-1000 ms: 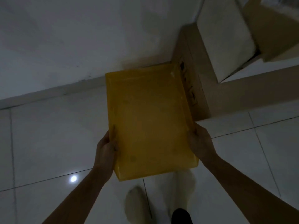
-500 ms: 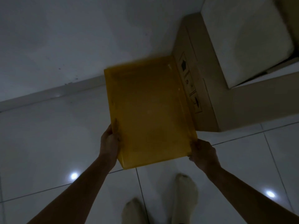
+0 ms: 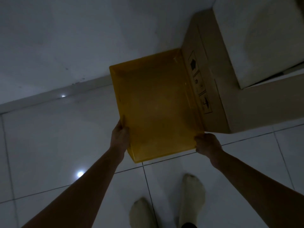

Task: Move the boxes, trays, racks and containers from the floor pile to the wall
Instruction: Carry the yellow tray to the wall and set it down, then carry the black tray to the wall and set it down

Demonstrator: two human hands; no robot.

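Currently only the head view is available. It shows a yellow plastic tray (image 3: 156,102) held low over the tiled floor (image 3: 49,137), directly in front of the person's socked feet (image 3: 191,199). The left hand (image 3: 119,137) grips the tray's left long rim near the near corner, thumb hooked over the edge. The right hand (image 3: 207,144) has its fingers curled round the near right corner. The tray's far short edge reaches the skirting (image 3: 49,97) at the foot of the wall (image 3: 82,38). Its right long side runs alongside a cardboard box (image 3: 212,89), which carries a white box (image 3: 256,38) on top. Whether tray and cardboard touch, and whether the tray's base is already on the floor, cannot be determined.

Judged step: setting the tray down against the wall.

- Lower the far end first, then the near end.
- Slide the tray flush to the skirting and parallel to the cardboard box.
- Free the right fingers before the corner closes on the box.

Orientation: open side up. The long axis runs from the person toward the wall, leaning slightly left at the far end.
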